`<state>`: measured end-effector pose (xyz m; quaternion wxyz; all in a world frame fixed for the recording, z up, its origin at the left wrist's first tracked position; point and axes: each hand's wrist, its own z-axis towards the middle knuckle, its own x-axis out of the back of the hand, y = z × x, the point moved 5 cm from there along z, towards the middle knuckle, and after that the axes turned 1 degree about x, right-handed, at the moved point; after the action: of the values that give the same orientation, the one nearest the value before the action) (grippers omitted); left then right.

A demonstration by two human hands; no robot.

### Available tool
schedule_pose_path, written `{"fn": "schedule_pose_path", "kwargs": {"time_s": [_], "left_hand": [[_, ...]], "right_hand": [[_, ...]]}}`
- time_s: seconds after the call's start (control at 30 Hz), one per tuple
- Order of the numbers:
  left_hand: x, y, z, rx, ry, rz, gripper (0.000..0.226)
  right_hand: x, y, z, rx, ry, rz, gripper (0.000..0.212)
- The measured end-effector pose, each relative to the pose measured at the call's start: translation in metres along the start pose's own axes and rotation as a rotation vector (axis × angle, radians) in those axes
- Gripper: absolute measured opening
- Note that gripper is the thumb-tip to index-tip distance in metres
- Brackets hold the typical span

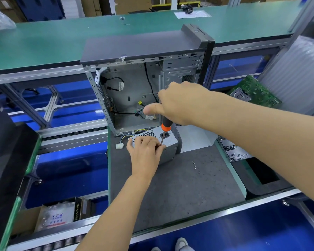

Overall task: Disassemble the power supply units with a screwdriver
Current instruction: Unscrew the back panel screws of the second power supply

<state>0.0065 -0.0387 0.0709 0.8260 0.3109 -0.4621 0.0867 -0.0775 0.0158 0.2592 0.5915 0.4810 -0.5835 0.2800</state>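
Observation:
A grey metal power supply unit [168, 142] with a perforated top lies on the dark work mat [188, 187], its yellow and black wires and a white connector [119, 146] trailing to the left. My left hand [145, 153] grips its near corner, with fingers by the screwdriver tip. My right hand [178, 102] grips the black and orange handle of a screwdriver [165, 128], held upright with its shaft pointing down onto the unit's top face.
An open computer case [143, 84] stands just behind the unit. Loose screws [196, 166] lie on the mat to the right. A tray of screws and parts [230, 149] and a green circuit board [254, 91] sit at the right. A cardboard box [58, 216] is at lower left.

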Motion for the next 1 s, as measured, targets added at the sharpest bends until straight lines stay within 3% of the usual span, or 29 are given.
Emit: {"fn": "schedule_pose_path", "kwargs": {"time_s": [0.1,0.23,0.37,0.57,0.73,0.83,0.9,1.0], "left_hand": [[0.000,-0.002,-0.001,-0.002,0.001,-0.017,0.019],[-0.001,-0.004,0.001,0.018,0.005,-0.038,0.025],[-0.003,-0.006,0.000,-0.011,0.039,-0.050,0.022],[0.000,-0.008,-0.003,-0.100,0.107,-0.082,0.012],[0.001,-0.008,-0.003,-0.095,0.095,-0.096,0.008],[0.001,-0.006,-0.003,-0.081,0.081,-0.100,0.006],[0.000,-0.006,-0.002,-0.069,0.066,-0.102,0.004],[0.000,-0.007,-0.001,-0.050,0.039,-0.100,0.004]], "right_hand": [[0.003,0.003,0.002,0.031,-0.003,0.141,0.029],[-0.003,0.002,0.001,0.114,-0.067,0.333,0.029],[-0.003,0.008,0.004,0.018,-0.017,0.221,0.046],[-0.006,0.011,0.005,0.046,-0.068,0.262,0.033],[-0.009,0.008,0.006,0.081,-0.079,0.277,0.038],[-0.007,0.007,0.005,0.005,-0.041,0.142,0.053],[-0.006,0.004,0.005,0.013,-0.006,0.064,0.049],[-0.005,0.002,0.006,0.058,0.013,0.087,0.027]]}}
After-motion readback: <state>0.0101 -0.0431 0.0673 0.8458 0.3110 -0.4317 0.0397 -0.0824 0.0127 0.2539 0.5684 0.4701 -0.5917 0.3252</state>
